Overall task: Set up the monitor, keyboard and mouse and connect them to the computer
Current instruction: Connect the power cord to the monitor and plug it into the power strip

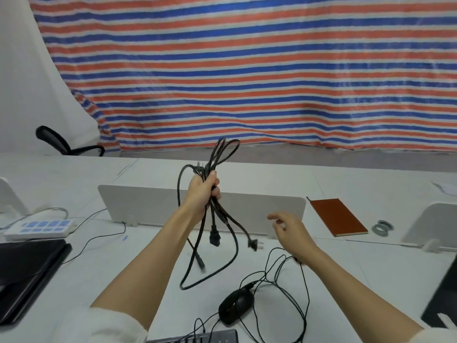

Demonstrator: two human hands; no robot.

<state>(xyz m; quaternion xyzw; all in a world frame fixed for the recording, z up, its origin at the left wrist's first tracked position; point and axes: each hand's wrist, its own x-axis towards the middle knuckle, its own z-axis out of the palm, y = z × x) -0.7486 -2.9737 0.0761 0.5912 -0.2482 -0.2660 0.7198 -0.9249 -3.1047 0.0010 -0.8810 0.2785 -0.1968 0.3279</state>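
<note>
Keyboard (197, 337) is nearest, only its dark upper edge showing at 6 o'clock on the white desk (123, 273). From here I go from big things to small. At 12 o'clock hangs a large striped tarp (247, 70) in red, blue and white. At 8 o'clock lies a flat black device (27, 276), maybe the monitor, I cannot tell. A low white divider (148, 204) stands across the desk at the centre. At 3 o'clock lies a brown notebook (337, 216), and at 9 o'clock a white power strip (39, 227) with blue sockets. The black cable bundle (215, 194) is lifted above the desk at the centre, its plugs hanging down; the left hand (204, 191) is clenched around it. The right hand (289, 231) is at 4 o'clock, fingers loose, holding nothing. The black mouse (236, 305) rests at 5 o'clock among its thin wire.
</note>
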